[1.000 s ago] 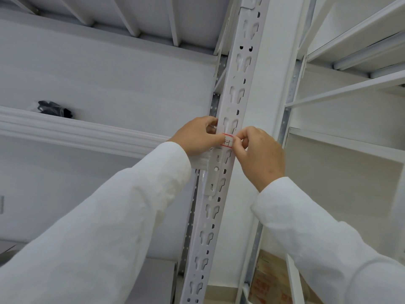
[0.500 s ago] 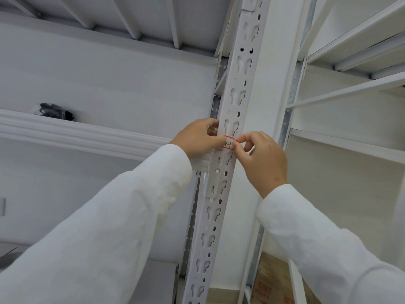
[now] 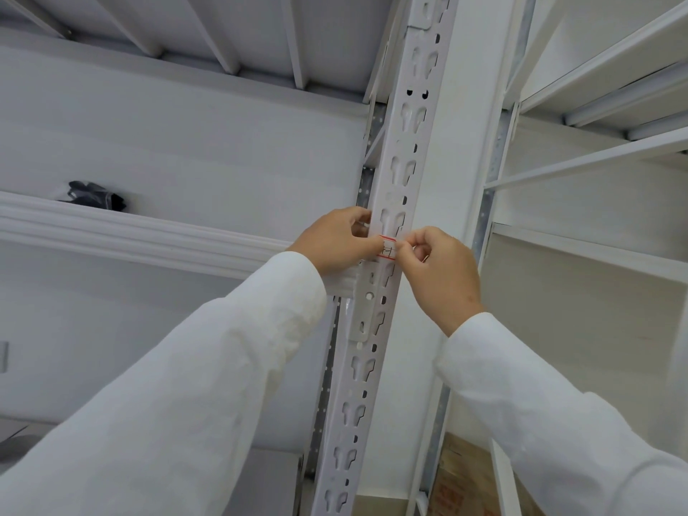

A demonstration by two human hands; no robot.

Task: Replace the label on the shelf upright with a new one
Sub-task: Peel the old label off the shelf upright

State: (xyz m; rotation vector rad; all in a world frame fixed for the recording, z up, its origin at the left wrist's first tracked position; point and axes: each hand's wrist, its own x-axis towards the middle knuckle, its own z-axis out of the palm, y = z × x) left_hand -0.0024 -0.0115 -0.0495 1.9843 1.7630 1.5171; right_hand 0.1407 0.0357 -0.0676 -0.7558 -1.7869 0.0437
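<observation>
A white perforated shelf upright (image 3: 404,154) runs up the middle of the view. A small white label with red edges (image 3: 387,248) lies on its front face at hand height. My left hand (image 3: 337,240) rests against the upright's left side, thumb tip on the label's left end. My right hand (image 3: 441,270) pinches the label's right end between thumb and forefinger. Most of the label is hidden by my fingers. Both arms wear white sleeves.
A white shelf beam (image 3: 130,232) runs off to the left with a black bundle (image 3: 93,195) on that shelf. More white shelves (image 3: 595,251) stand to the right. A brown carton (image 3: 461,482) sits at the lower right.
My right hand has shifted slightly right and its fingers have curled into a pinch at the label's right end. My left hand has stayed on the label.
</observation>
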